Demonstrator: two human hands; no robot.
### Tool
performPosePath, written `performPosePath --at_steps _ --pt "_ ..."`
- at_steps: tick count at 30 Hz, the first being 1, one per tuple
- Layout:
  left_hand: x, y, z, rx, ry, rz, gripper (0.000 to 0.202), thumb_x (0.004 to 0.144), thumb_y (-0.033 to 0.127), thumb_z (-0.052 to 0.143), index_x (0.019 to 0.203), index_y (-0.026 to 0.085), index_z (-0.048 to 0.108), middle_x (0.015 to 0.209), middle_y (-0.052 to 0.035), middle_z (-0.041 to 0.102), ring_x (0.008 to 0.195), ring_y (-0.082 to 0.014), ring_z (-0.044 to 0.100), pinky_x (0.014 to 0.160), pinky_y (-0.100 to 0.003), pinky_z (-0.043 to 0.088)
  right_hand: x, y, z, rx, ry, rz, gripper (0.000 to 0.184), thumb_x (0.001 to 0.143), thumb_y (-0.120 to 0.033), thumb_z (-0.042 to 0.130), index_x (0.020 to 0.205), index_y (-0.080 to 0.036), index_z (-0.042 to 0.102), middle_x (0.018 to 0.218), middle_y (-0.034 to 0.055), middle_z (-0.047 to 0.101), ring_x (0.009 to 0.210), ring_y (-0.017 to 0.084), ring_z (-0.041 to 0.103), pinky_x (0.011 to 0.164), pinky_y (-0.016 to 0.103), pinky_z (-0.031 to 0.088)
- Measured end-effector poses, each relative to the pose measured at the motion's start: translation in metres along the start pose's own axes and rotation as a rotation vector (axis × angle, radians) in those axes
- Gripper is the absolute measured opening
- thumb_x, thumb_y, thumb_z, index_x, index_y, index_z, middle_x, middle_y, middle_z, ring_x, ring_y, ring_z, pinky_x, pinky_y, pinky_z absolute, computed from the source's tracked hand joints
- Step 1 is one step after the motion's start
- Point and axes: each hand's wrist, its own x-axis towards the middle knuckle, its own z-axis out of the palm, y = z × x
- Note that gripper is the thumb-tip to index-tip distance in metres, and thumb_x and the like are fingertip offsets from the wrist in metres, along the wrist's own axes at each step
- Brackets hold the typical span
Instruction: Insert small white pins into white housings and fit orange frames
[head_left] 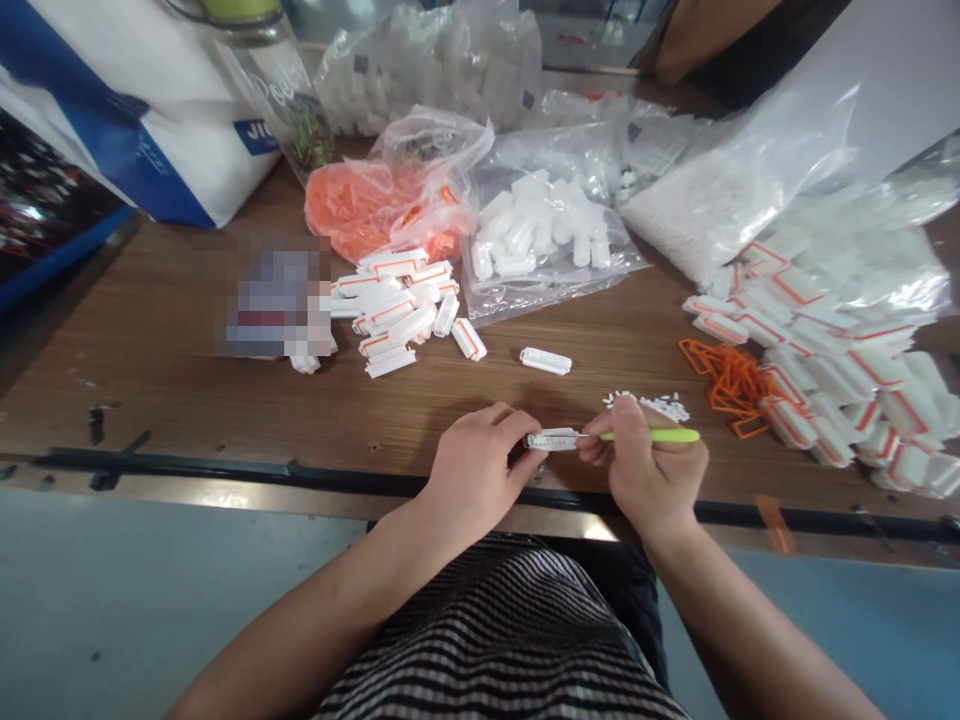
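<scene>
My left hand (480,465) pinches one end of a small white plastic case (553,439) just above the table's front edge. In my right hand (649,465) is a thin pick with a bright green handle (679,435). Its metal tip meets the face of the case. Tiny white pieces (664,405) lie scattered just behind my right hand. A similar white case (546,360) rests alone on the wood, farther back. Several white cases with orange edges (394,300) are heaped to the left.
Orange frames (731,380) and a pile of orange-edged white cases (847,360) cover the right. Bags of orange parts (360,210), white parts (540,225) and white granules (720,200) stand behind. At the back left are a glass bottle (277,90) and a blue-white bag (150,110).
</scene>
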Motion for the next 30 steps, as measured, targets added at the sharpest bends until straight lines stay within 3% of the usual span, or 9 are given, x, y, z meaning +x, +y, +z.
performPosePath --at_steps 7,13,19,25,30 --pt "0.0001 -0.0003 0.0003 -0.002 0.012 0.021 0.007 0.086 0.025 0.069 0.089 0.020 0.064 0.082 0.0002 0.065 0.072 -0.0157 0.060 0.068 -0.031 0.049 -0.0039 -0.0003 0.0006 -0.110 0.045 -0.067 0.045 0.097 -0.036 0.048 0.060 -0.018 0.064 0.051 0.0005 0.064 0.043 0.009 0.059 0.044 0.022 0.047" --pt "-0.0002 -0.0003 0.0004 -0.008 0.003 0.011 0.008 0.086 0.026 0.069 0.089 0.020 0.064 0.082 0.0003 0.065 0.072 -0.0158 0.060 0.068 -0.031 0.049 -0.0025 -0.0053 -0.0014 -0.240 -0.059 -0.253 0.041 0.097 -0.028 0.047 0.060 -0.019 0.062 0.053 -0.0002 0.065 0.046 0.010 0.060 0.048 0.024 0.048" --pt "-0.0007 -0.0007 0.0007 0.003 0.021 0.028 0.008 0.087 0.026 0.067 0.092 0.021 0.064 0.083 -0.0001 0.065 0.071 -0.0152 0.060 0.068 -0.031 0.049 -0.0025 -0.0014 -0.0033 -0.098 0.008 -0.166 0.046 0.099 -0.035 0.044 0.060 -0.019 0.063 0.053 0.0003 0.065 0.043 0.009 0.059 0.045 0.023 0.049" --pt "-0.0001 -0.0006 0.0007 0.008 0.017 0.013 0.008 0.086 0.025 0.069 0.090 0.020 0.064 0.081 0.0005 0.065 0.070 -0.0154 0.059 0.067 -0.031 0.048 -0.0015 0.0002 -0.0021 -0.096 -0.046 -0.161 0.045 0.098 -0.035 0.046 0.061 -0.019 0.064 0.053 0.0000 0.064 0.043 0.008 0.058 0.045 0.022 0.049" --pt "-0.0002 0.0000 0.0001 0.001 0.019 0.015 0.009 0.084 0.023 0.071 0.090 0.020 0.065 0.082 0.0002 0.066 0.070 -0.0157 0.060 0.067 -0.031 0.048 -0.0001 -0.0010 -0.0027 0.007 0.037 -0.048 0.049 0.097 -0.041 0.047 0.057 -0.018 0.063 0.051 0.0010 0.063 0.040 0.009 0.057 0.040 0.021 0.047"
